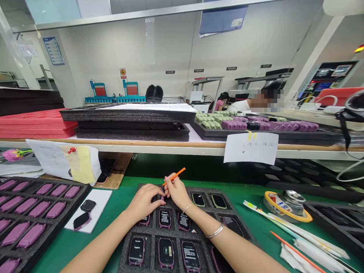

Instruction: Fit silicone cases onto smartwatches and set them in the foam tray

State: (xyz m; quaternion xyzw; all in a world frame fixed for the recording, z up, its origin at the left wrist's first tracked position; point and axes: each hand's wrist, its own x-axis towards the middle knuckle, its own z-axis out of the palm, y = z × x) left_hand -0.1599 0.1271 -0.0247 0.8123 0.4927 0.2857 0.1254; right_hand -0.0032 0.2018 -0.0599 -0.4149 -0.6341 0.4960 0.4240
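Observation:
My left hand (146,203) is closed around a small dark watch body with a purple edge (157,197), mostly hidden by the fingers. Pinched in my right hand (178,191) is a thin orange stick (178,173), its lower end close to that watch body. Both hands meet over the far part of a black foam tray (150,242). In its pockets lie purple-framed watch bodies, such as a lit one with lines of text (191,256) and one with a yellow sticker (166,252). Green-framed watch bodies (218,201) sit at the tray's far right.
On the left, a foam tray (28,210) holds purple cases; beside it two watch bodies rest on a white pad (98,206). Right of me are a tape roll with a metal-lidded jar (292,203), brushes (273,214) and another orange stick (295,250). A shelf edge (170,148) crosses ahead.

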